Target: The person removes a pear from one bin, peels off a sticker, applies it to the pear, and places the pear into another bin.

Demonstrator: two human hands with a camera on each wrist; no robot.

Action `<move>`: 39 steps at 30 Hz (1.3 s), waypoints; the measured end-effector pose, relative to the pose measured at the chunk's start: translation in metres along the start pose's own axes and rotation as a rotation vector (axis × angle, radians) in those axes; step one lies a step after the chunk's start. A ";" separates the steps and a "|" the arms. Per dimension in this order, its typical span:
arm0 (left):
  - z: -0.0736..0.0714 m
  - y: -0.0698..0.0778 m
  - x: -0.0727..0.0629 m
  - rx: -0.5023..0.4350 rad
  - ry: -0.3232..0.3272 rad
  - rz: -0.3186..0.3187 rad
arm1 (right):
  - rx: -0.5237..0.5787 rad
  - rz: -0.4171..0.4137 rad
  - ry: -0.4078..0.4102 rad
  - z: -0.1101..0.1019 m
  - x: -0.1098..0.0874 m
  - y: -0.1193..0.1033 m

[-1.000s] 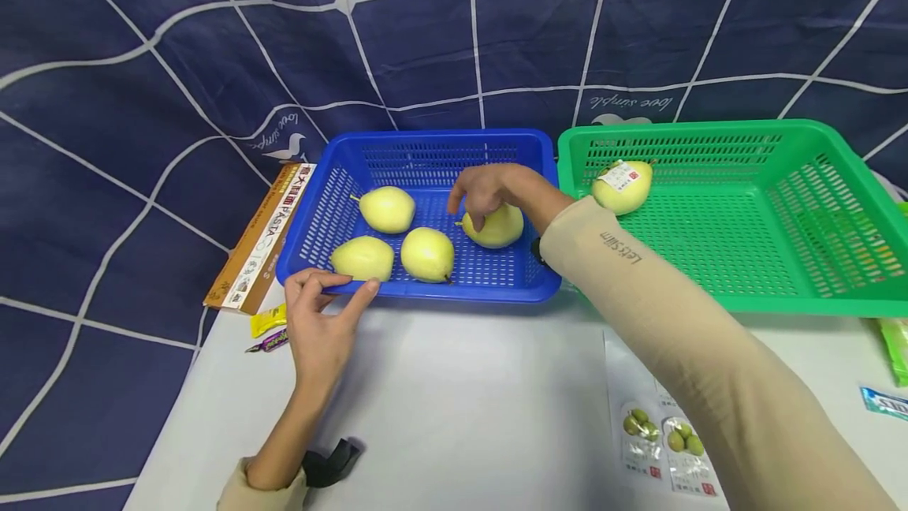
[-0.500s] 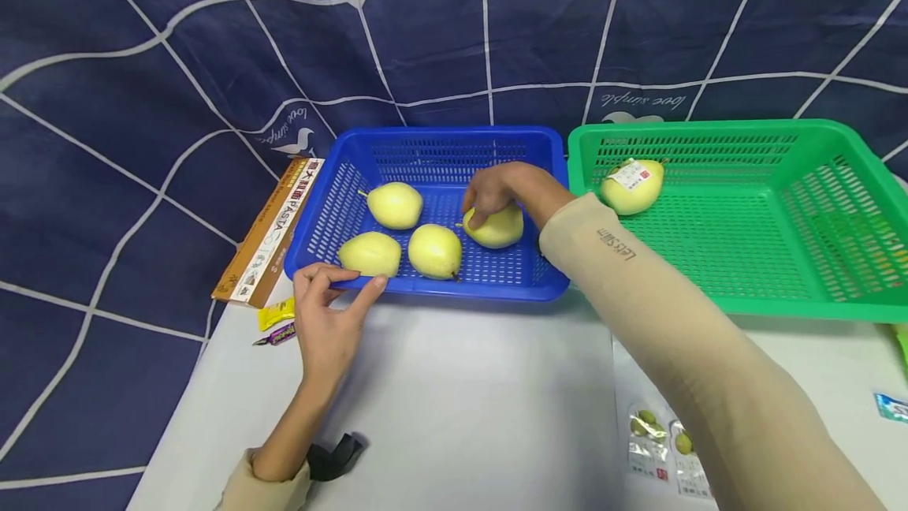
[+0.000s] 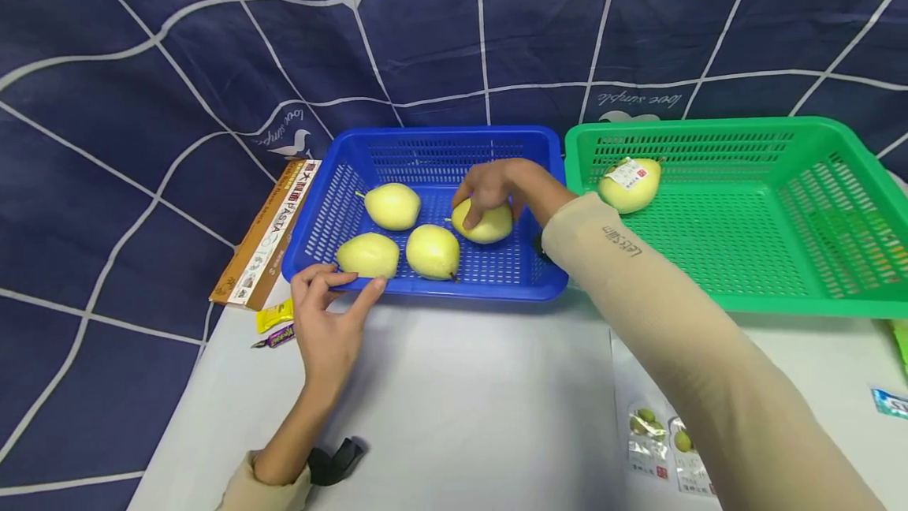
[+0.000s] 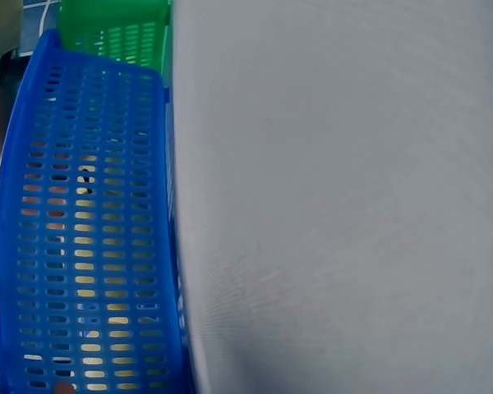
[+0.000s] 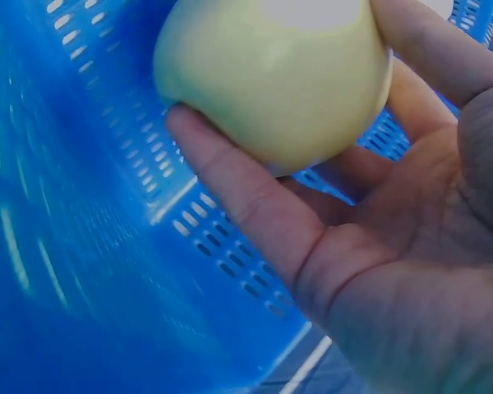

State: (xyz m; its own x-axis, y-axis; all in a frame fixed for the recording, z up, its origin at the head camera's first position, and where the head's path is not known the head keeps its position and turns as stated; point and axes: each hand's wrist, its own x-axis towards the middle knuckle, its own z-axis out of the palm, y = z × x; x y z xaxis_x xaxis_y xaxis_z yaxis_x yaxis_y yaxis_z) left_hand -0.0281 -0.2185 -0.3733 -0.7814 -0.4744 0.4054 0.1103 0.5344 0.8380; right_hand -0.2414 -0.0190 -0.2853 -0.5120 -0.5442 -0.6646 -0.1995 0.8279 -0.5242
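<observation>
In the head view my right hand (image 3: 498, 182) reaches into the blue basket (image 3: 454, 291) and grips a yellow-green pear (image 3: 489, 230) from above. The right wrist view shows the fingers and thumb curled around that pear (image 5: 271, 82), close to the basket's slotted wall. Three more pears lie inside: one at the back left (image 3: 392, 206), one at the front left (image 3: 369, 255) and one at the front middle (image 3: 433, 251). My left hand (image 3: 329, 330) pinches the basket's front rim near its left corner, thumb on the near side.
A green basket (image 3: 716, 247) stands right beside the blue one, with a labelled pear (image 3: 630, 186) in it. Left of the blue basket is a pasta box (image 3: 266, 235), with small yellow (image 3: 273, 315) and purple (image 3: 277, 336) packets before it. Pear-print stickers (image 3: 648, 440) lie at the front right.
My right hand has come down from hovering over the pear with spread fingers, closed around it and shifted it slightly left. The left hand has stayed on the rim.
</observation>
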 end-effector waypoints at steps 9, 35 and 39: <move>0.000 0.001 -0.001 0.013 -0.003 -0.008 | -0.040 -0.160 0.166 -0.003 -0.024 -0.009; 0.000 0.039 -0.005 -0.065 -0.006 0.001 | 0.076 -0.422 0.666 0.083 -0.143 0.024; 0.002 0.021 -0.003 -0.037 0.012 -0.019 | 0.108 -0.461 0.664 0.113 -0.148 0.030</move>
State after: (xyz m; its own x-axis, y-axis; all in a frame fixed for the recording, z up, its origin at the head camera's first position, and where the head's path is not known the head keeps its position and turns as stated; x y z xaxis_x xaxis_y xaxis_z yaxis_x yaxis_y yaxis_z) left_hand -0.0241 -0.2045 -0.3574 -0.7761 -0.4926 0.3937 0.1186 0.4992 0.8583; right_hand -0.0774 0.0710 -0.2631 -0.7933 -0.6052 0.0668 -0.4469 0.5042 -0.7389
